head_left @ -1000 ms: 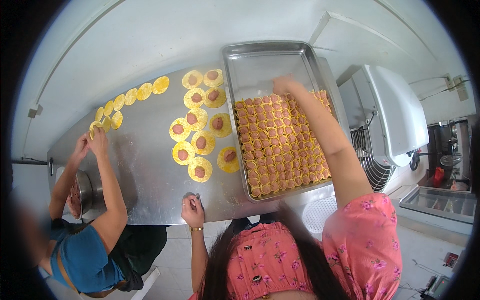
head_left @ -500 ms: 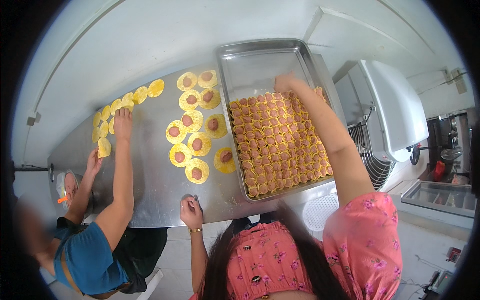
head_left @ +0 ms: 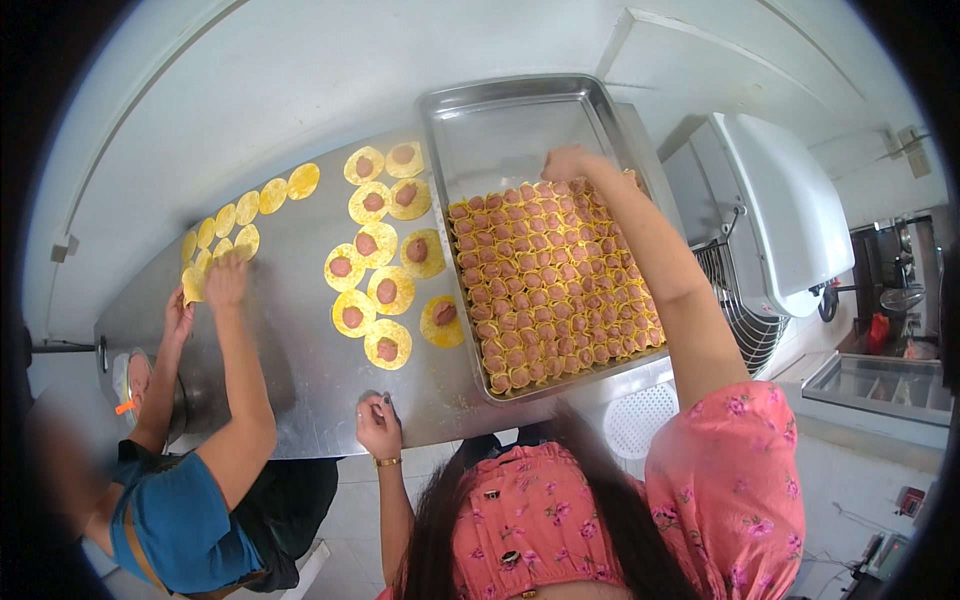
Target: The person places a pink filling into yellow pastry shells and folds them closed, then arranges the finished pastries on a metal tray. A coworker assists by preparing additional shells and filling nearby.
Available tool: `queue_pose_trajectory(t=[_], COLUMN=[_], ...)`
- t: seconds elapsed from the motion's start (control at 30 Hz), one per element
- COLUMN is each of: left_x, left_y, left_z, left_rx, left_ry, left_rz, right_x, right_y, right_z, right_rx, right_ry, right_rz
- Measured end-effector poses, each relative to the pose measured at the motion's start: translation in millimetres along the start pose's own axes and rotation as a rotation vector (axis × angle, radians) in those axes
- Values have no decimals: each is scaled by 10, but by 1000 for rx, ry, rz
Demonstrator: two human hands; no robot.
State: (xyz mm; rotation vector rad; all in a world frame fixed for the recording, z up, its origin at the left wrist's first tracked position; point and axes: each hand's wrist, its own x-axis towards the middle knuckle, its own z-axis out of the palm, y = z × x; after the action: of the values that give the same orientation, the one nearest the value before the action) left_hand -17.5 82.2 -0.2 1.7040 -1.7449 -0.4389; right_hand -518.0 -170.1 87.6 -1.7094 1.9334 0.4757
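My right hand (head_left: 568, 164) reaches over the metal tray (head_left: 436, 150), at the far edge of packed rows of open-topped dumplings (head_left: 540, 275) with yellow wrappers and pink filling. Its fingers are curled down, and whatever is in them is hidden. Near the table's front edge, my left hand (head_left: 379, 425) is closed with fingers curled, and nothing shows in it. Left of the tray lie several round yellow wrappers (head_left: 387, 345), each topped with a lump of pink meat filling (head_left: 352, 317).
A co-worker's hands (head_left: 222, 285) handle a wrapper at the table's left, beside several plain wrappers (head_left: 273, 196). A bowl of pink filling (head_left: 138, 385) stands by that person. Right of the metal table (head_left: 290, 370) are a white machine (head_left: 770, 220) and a white perforated stool (head_left: 640, 420).
The co-worker's hands have moved together, left and down, around a wrapper. The view has shifted slightly. My right hand stays at the dumplings' far edge; my left hand stays closed.
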Motion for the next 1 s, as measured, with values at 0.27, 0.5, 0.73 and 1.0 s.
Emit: queue_pose_trajectory(t=[0.27,0.5,0.73,1.0], left_x=[4,-9,-4,0], left_y=[29,-60,-35,-16], left_z=[0,21,30,23], left_rx=[-5,7,-12,3], left_ry=[14,-1,28,30], left_rz=[15,-4,25,22], right_x=[-11,-6,-47,-91], right_y=[170,166,250,299], right_z=[15,17,28,51], right_rx=[13,7,-23,-12], right_ry=[-10,-18,31,-1], right_rz=[52,17,59,84])
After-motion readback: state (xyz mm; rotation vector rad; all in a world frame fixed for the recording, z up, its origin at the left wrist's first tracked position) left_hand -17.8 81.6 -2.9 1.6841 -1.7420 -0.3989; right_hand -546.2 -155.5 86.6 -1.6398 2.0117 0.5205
